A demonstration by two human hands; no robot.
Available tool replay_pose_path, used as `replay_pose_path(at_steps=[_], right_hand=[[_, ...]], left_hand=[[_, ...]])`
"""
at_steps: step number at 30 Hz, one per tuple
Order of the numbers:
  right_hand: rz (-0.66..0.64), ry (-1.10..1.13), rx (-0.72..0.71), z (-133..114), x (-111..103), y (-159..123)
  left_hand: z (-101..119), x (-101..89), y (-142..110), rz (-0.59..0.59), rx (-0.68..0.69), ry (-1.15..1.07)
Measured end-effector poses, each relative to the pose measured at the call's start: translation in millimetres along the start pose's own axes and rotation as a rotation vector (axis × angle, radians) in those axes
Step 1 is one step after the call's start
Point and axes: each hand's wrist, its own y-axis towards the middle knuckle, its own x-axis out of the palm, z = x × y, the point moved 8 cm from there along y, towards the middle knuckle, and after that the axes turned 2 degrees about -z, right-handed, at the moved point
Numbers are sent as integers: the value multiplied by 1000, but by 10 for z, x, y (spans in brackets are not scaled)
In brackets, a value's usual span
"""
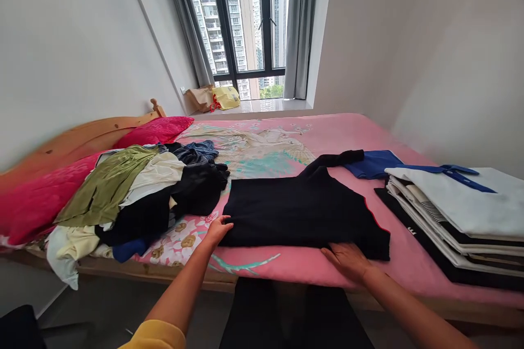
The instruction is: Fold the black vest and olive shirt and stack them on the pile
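Note:
A black garment [298, 212] lies spread flat on the pink bed sheet [347, 131], one sleeve stretched toward the far right. My left hand [216, 229] rests at its near left corner, fingers closed on the fabric edge. At the near bottom edge of the garment my right hand [347, 260] lies flat, fingers stretched out and pressing on the cloth and sheet.
A heap of unfolded clothes [135, 196] lies to the left by pink pillows [155, 130]. A stack of folded clothes [462, 218] sits at the right, a blue garment [374, 163] behind it. A wooden headboard, grey walls and a window with bags [213, 98] lie beyond.

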Motion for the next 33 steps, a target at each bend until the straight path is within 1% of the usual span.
replay_pose_path(at_steps=[3,7,10,14,18,21,27,29,31,33], right_hand=[[-3,-32,-12,-27,-38,0],[-2,-51,-6,-65,-126,7],[19,-52,37,-21,-167,-32],[23,-130,124,121,-136,-182],[71,-226,109,201,-133,-349],[81,-267,110,246,-123,-416],[95,-287,119,268,-87,-420],[104,-284,122,271,-87,-413],[111,-275,125,269,-94,-406],[116,-264,127,263,-107,-397]], left_hand=[[-133,-23,11,23,7,14],[-189,-23,43,14,33,50],[-189,-14,58,28,68,115],[-149,-40,12,125,141,272],[-102,-36,-50,182,201,381],[12,-19,-76,190,247,406],[543,-51,-45,219,387,383],[612,-70,-35,235,427,402],[529,-74,-32,241,428,450],[335,-65,-36,229,398,495]])
